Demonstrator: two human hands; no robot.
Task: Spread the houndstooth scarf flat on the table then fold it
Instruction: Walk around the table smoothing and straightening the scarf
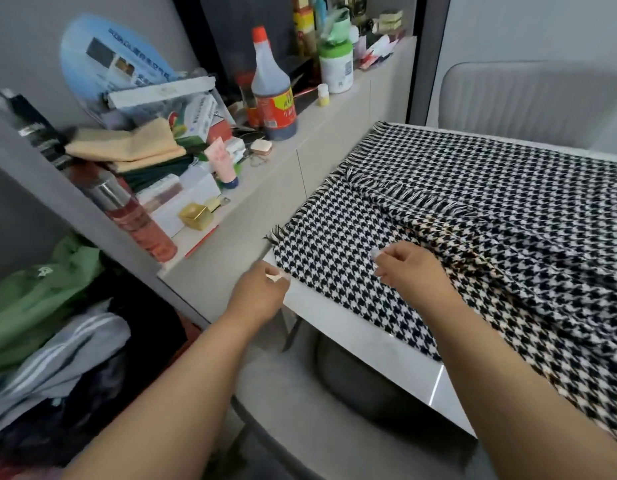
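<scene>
Head view | scarf on table, long axis running away to the right, still rumpled | left hand pinches near corner at table edge; right hand pinches cloth just inboard | left nearer corner; likely tug flat

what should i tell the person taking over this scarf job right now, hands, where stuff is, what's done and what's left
Left hand: at the near-left corner of the black-and-white houndstooth fringed scarf, fingers curled at its edge; whether the grip has closed on it is unclear.
Right hand: on the scarf further in, fingers curled and apparently pinching the cloth.
Scarf: on the glossy white table, far part flat; a fringed end lies doubled over the middle, and the right side is rumpled and hangs over the near edge.
Done: partly spread.
Left: flatten the overlap and wrinkles, then fold.
</scene>
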